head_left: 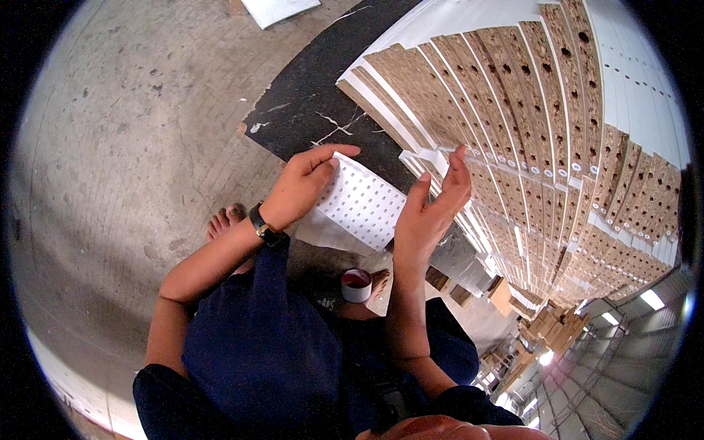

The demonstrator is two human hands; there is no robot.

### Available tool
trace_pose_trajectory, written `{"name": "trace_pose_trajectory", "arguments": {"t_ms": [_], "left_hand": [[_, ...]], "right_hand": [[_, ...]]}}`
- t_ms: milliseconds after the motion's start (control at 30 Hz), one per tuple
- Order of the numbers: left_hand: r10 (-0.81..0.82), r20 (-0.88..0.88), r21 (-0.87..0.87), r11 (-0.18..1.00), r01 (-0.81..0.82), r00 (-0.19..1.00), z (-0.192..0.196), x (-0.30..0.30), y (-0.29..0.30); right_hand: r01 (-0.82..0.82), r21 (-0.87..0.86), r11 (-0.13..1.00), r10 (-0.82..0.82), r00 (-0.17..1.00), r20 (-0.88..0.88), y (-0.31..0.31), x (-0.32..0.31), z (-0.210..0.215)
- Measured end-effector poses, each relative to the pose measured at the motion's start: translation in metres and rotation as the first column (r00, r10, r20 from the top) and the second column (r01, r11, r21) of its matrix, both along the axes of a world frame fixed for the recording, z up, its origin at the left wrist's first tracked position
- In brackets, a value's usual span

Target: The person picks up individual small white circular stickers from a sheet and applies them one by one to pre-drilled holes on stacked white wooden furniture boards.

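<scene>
My left hand point(299, 185) pinches the top left corner of a white sheet of small printed round labels point(364, 203), thumb on its face. A dark-strapped watch point(263, 224) is on that wrist. Just beyond the sheet's right edge is my right hand point(431, 213), its thumb and fingers apart and pointing toward the stacked boards point(506, 88). I cannot tell whether a label sticks to a fingertip. Those boards show brown chipboard edges with rows of dark holes and white faces. Small white round spots point(548, 173) sit along several of the edges.
A black marble-patterned board point(304, 92) lies under the stack on the concrete floor point(139, 125). Between my bare feet stands a white cup point(356, 286) with a dark red inside. Cardboard boxes point(555, 326) are piled farther off, and a white panel point(279, 9) lies at the top.
</scene>
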State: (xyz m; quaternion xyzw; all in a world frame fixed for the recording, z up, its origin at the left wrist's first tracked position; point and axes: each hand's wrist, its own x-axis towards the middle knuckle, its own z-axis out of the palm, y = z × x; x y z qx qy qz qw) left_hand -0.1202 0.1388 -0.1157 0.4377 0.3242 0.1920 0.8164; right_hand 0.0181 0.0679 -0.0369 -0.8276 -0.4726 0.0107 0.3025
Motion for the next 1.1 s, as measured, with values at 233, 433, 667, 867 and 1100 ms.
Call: {"name": "trace_pose_trajectory", "arguments": {"t_ms": [233,433,667,867,1100], "left_hand": [[-0.078,-0.038,-0.033,0.997,0.076,0.996,0.013,0.003,0.001],[0.083,0.078,-0.004,0.997,-0.083,0.993,0.004,0.005,-0.008],[0.011,0.017,0.018,1.0,-0.011,1.0,0.005,0.005,-0.006],[-0.031,-0.009,0.029,0.999,0.031,0.999,0.01,0.005,-0.003],[-0.014,-0.008,0.051,0.999,0.015,1.0,0.007,0.006,-0.003]], "right_hand": [[0.034,-0.12,0.992,-0.022,0.995,0.102,-0.003,0.005,0.008],[0.002,-0.058,0.998,0.003,0.997,0.08,-0.007,0.009,0.003],[0.014,-0.125,0.992,0.004,0.99,0.138,-0.005,0.005,0.005],[0.023,-0.081,0.996,-0.017,0.997,0.076,-0.005,0.006,0.006],[0.034,-0.185,0.982,-0.014,0.994,0.105,-0.005,0.006,0.01]]}}
